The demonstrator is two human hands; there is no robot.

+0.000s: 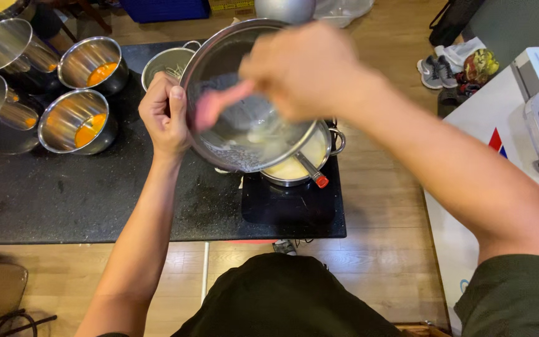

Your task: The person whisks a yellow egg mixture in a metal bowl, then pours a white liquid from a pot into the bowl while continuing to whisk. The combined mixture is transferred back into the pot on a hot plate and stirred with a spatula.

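While the left hand (165, 115) is closed on the rim of a large round steel mixing bowl (244, 100), the bowl is held tilted above a steel pot with pale yellow batter (301, 163), near the right edge of the black stone counter (82, 193). The right hand (304, 72) is wrapped around a pink spatula (216, 105), which scrapes inside the bowl; this hand is blurred, but the fingers look shut around the handle. The pot stands on a black induction cooker (288, 203), and a tool with a metal handle and a red tip (313, 171) rests in it.

The bowl seems stiff and quite light, since little batter is left in it, but I judge its smooth steel wall to be slippery, above all where it is wet. The rim is the good place to hold it, with the thumb inside. The spatula probably has a soft blade that bends.

Toward the far left corner of the counter stand several steel pots with orange liquid (88, 72). A pair of grey sport shoes (437, 70) lies on the wooden floor (382, 249).
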